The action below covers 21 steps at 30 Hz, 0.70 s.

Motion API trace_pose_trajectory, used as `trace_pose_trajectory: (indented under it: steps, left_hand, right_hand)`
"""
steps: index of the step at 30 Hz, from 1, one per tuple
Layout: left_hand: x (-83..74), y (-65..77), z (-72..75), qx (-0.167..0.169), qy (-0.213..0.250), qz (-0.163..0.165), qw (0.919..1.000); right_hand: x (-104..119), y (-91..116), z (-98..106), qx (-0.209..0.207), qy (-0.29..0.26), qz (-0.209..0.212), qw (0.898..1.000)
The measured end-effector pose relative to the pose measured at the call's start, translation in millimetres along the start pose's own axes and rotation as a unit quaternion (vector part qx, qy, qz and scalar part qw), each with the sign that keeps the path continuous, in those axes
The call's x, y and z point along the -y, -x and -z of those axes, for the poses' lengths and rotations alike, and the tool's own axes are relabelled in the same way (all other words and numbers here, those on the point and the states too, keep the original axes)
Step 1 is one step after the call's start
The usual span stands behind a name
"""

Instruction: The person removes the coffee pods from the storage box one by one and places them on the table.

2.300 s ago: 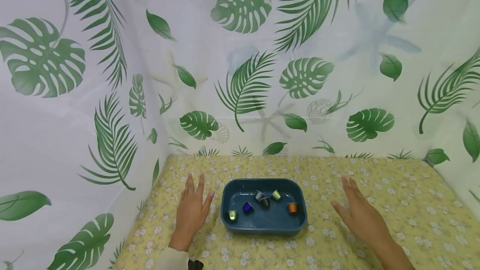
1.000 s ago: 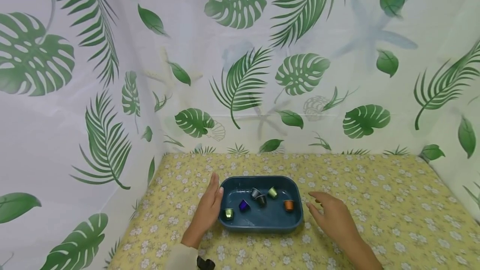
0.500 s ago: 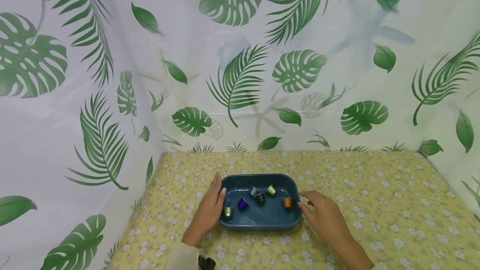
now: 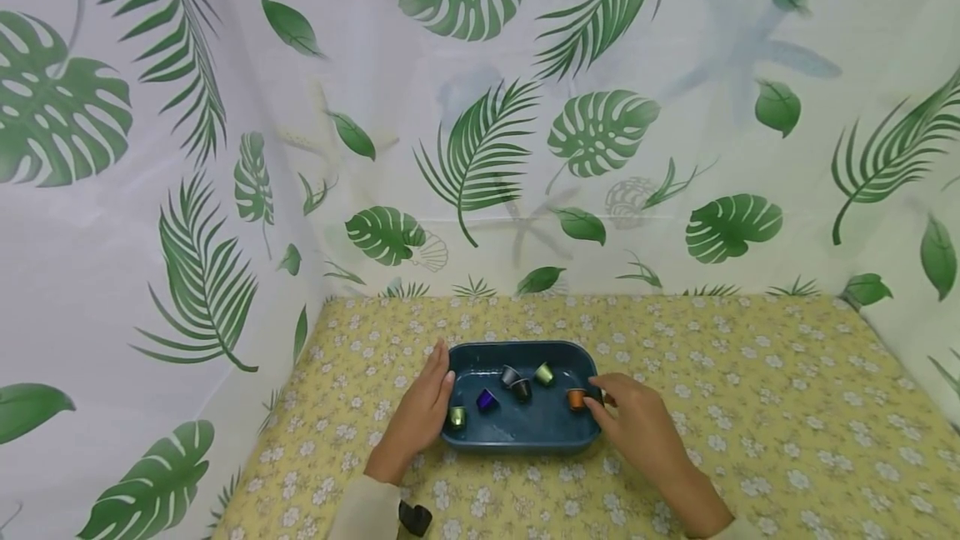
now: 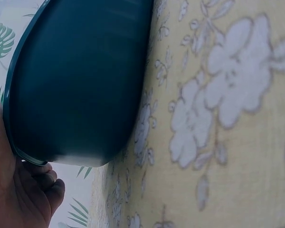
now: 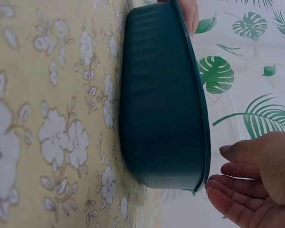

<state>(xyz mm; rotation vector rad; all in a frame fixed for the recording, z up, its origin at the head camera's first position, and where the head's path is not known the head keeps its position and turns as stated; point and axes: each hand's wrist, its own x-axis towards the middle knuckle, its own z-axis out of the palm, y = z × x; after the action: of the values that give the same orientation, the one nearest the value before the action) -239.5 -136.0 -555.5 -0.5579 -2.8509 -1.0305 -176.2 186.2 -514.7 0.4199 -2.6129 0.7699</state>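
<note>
A dark blue tray holds several coffee capsules. My right hand reaches over its right rim, thumb and forefinger close beside an orange capsule. In the right wrist view a gap shows between thumb and curved fingers, with no capsule visible there. My left hand rests against the tray's left end, fingers along the outside and thumb by the rim. Near that thumb lies a green capsule, with a purple capsule to its right. Silver, black and pale green capsules lie toward the middle.
The tray stands on a yellow flowered tablecloth. White leaf-print sheets rise behind the table and along its left side. A black object sits by the left sleeve.
Both hands have come in from apart to the tray's ends. The right hand has then moved left over the rim, up to the orange capsule. The capsules keep their places in the tray.
</note>
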Motion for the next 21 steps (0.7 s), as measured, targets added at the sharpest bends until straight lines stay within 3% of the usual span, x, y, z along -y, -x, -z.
trace_pose_trajectory:
  steps: [8,21]
  left_hand:
    - [1.2,-0.3,-1.3,0.004,-0.014,0.004,0.9999]
    - [-3.1,0.8,1.0,0.006,-0.023,0.009,0.9997]
  right_hand:
    - [8,-6,-4,0.029,-0.008,-0.021,0.999]
    - [15,-13,-9,0.031,0.003,-0.022,0.999]
